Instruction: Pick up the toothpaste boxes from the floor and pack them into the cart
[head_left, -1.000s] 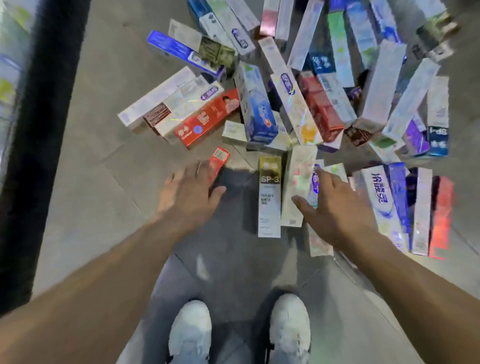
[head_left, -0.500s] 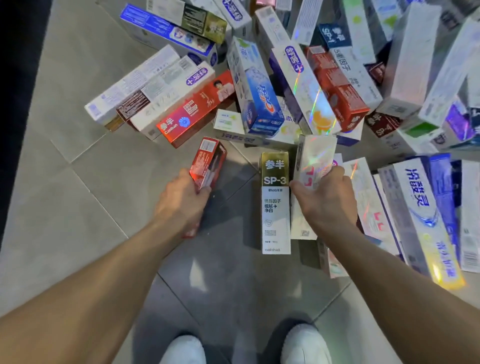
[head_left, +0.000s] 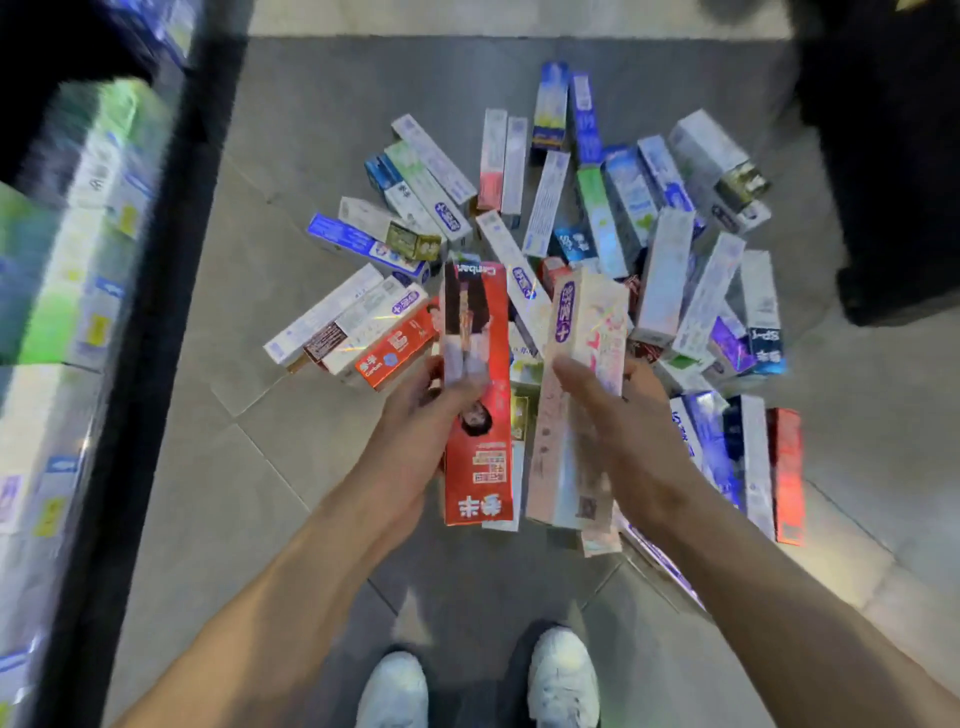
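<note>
The left hand grips a red toothpaste box around its middle, lifted above the floor. Just beside it, the right hand holds a pale pink iridescent box, fingers curled round it, perhaps with another box tucked underneath. Beyond both, the remaining toothpaste boxes lie scattered in a heap on the tiles. The cart, blurred and already holding boxes, stands at the left. White shoes show below.

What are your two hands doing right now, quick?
Left hand: gripping the red toothpaste box.
Right hand: gripping the pale holographic toothpaste box.
</note>
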